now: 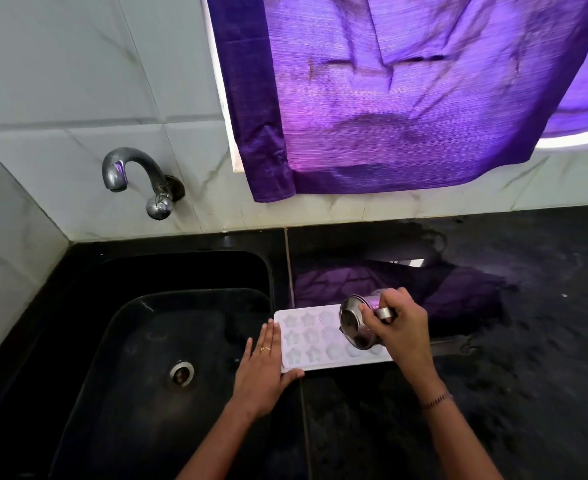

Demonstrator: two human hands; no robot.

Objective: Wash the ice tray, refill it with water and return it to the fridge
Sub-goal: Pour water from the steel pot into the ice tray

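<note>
Beside the sink [129,358], a steel cup [356,323] overhangs the ice tray [306,337].

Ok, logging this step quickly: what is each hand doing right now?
Left hand: open, flat against the ice tray.
Right hand: holding a steel cup tilted over the tray.

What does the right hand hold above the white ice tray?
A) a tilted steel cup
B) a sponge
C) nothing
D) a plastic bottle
A: the right hand grips a steel cup, tilted mouth-down over the ice tray that lies on the black counter.
</note>
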